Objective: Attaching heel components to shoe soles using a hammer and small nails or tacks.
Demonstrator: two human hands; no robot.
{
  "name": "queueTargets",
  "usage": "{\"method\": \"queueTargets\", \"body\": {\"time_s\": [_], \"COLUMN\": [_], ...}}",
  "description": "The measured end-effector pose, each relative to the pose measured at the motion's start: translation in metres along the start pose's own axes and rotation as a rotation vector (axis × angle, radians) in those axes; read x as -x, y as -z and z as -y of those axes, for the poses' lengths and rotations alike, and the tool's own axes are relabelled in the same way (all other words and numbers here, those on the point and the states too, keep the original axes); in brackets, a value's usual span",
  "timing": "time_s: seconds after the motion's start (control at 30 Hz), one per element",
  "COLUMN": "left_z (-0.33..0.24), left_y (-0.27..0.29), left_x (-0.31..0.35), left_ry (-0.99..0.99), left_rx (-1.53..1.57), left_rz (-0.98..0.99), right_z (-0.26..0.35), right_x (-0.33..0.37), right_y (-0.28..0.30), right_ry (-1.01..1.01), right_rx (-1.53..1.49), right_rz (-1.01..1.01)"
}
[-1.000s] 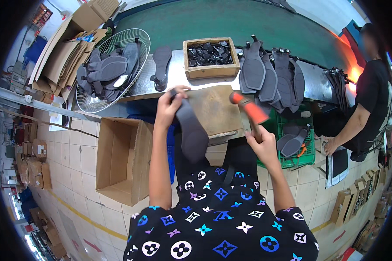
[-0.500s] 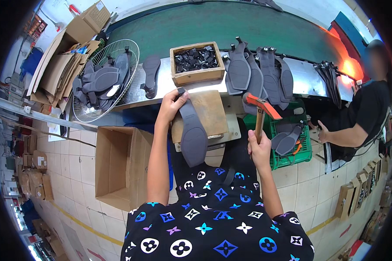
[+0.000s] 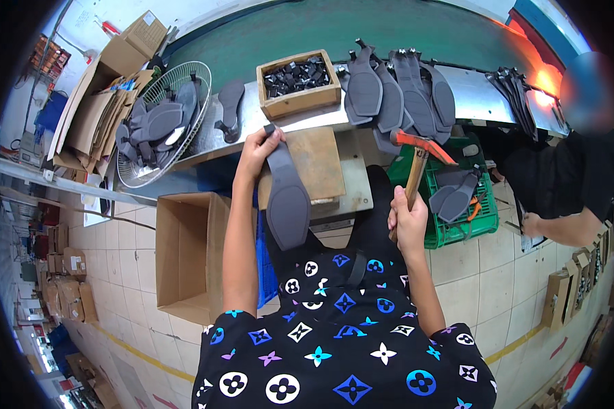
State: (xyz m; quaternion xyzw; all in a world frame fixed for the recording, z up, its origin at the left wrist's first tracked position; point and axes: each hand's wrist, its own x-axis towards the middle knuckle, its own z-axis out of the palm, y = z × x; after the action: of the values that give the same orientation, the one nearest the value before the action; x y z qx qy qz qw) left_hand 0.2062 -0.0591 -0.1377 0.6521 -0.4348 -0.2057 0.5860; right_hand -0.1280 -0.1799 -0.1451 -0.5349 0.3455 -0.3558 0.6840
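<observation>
While our left hand [image 3: 258, 148] is closed around the narrow heel end of a grey insole [image 3: 286, 194], the sole hangs toward us over the wooden block [image 3: 320, 163] just right of that hand; our right hand [image 3: 408, 221] is clenched on the wooden handle of a hammer [image 3: 419, 160], its orange head raised above the fist; beyond it stands a wooden box [image 3: 300, 85] of small black parts, further right a green crate [image 3: 464, 225]; a cardboard box [image 3: 187, 255] sits below our left forearm.
</observation>
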Motion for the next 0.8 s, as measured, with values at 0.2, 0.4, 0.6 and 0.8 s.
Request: {"method": "queueTargets", "body": {"time_s": [0.2, 0.4, 0.6, 0.8], "left_z": [-0.007, -0.018, 0.007, 0.018], "left_y": [-0.011, -0.031, -0.028, -0.030], "left_x": [0.012, 0.047, 0.048, 0.032], "left_ry": [0.033, 0.023, 0.029, -0.017], "left_rx": [-0.024, 0.047, 0.303, 0.399], "left_rz": [-0.057, -0.186, -0.329, -0.403], "right_z": [-0.009, -0.016, -0.037, -0.042], "right_x": [0.020, 0.019, 0.007, 0.016], "right_y": [0.015, 0.014, -0.016, -0.027], "right_ry": [0.056, 0.061, 0.127, 0.082], "right_rx": [0.076, 0.066, 0.165, 0.348], "right_rz": [-0.023, 0.146, 0.411, 0.365]}}
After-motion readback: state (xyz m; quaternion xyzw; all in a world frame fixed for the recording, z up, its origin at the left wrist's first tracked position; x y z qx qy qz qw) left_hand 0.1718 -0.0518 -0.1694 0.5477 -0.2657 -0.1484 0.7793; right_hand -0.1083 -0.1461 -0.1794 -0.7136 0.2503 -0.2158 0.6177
